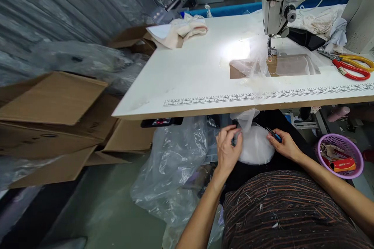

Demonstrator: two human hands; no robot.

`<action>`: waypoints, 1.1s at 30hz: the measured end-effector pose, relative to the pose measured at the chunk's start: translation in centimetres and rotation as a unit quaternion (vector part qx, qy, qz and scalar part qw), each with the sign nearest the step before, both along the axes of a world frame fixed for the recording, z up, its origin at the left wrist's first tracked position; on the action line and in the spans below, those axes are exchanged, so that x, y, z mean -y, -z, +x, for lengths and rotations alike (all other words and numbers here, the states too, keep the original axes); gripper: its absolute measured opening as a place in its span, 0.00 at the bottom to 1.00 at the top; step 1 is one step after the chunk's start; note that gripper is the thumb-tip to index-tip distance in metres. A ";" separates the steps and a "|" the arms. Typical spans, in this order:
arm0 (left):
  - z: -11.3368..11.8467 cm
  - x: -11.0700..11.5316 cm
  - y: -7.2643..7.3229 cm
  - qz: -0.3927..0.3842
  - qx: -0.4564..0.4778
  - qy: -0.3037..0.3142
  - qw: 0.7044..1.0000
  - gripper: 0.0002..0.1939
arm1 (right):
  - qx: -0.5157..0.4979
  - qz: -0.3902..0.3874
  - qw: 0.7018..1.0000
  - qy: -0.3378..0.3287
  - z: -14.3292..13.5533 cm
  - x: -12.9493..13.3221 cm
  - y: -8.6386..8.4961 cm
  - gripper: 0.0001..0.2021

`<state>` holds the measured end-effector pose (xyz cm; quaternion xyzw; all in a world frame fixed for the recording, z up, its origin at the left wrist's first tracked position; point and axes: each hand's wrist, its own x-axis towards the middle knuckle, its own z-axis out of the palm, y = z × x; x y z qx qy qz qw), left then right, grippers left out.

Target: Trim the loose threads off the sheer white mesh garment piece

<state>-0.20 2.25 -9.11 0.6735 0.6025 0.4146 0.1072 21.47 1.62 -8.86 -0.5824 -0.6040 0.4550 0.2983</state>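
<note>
On my lap, below the table edge, lies a round, layered piece of sheer white fabric [255, 149]. A thin strip of the same fabric runs from it up over the edge toward the sewing machine [271, 11]. My left hand [228, 148] is at the left side of the piece, thumb and fingertips curled close together at the sheer cloth; the exact grip is hard to see. At the right side, my right hand [284, 146] is closed around small blue-handled thread snips [274, 135], their dark blades pointing up and left over the fabric.
A white table [187, 74] bears a printed ruler strip [210, 99], folded cream cloth [189, 29] and red- and yellow-handled scissors [350, 66]. Cardboard boxes [55, 101] and clear plastic sheeting [175, 163] are on the left. A purple basket [321, 144] stands at right.
</note>
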 end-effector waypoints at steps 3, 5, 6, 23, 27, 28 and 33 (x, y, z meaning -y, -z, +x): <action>1.3 1.2 0.5 0.049 -0.065 0.049 0.995 0.08 | 0.055 0.075 0.993 0.072 -0.1 0.3 0.0 0.15; 2.1 1.4 0.9 0.061 -0.097 0.092 0.989 0.11 | 0.064 0.142 0.981 0.114 -0.4 0.0 0.0 0.13; 2.4 1.3 1.1 0.060 -0.110 0.114 0.986 0.13 | 0.053 0.157 0.979 0.115 -0.7 -0.2 -0.1 0.12; 2.1 0.7 1.9 0.021 0.069 0.053 0.996 0.16 | -0.048 -0.018 0.995 0.085 -1.3 -1.0 1.0 0.19; 1.8 -0.9 -0.7 -0.002 0.232 -0.061 0.971 0.19 | -0.060 0.032 0.992 0.106 -1.0 -1.0 -1.0 0.19; 1.9 -1.4 -1.4 -0.032 0.269 -0.051 0.961 0.20 | -0.063 0.054 0.991 0.107 -1.0 -1.1 -1.6 0.18; 3.5 -2.1 -4.1 -0.169 0.402 0.034 0.900 0.23 | -0.064 0.132 0.987 0.070 -1.5 -1.4 -4.4 0.18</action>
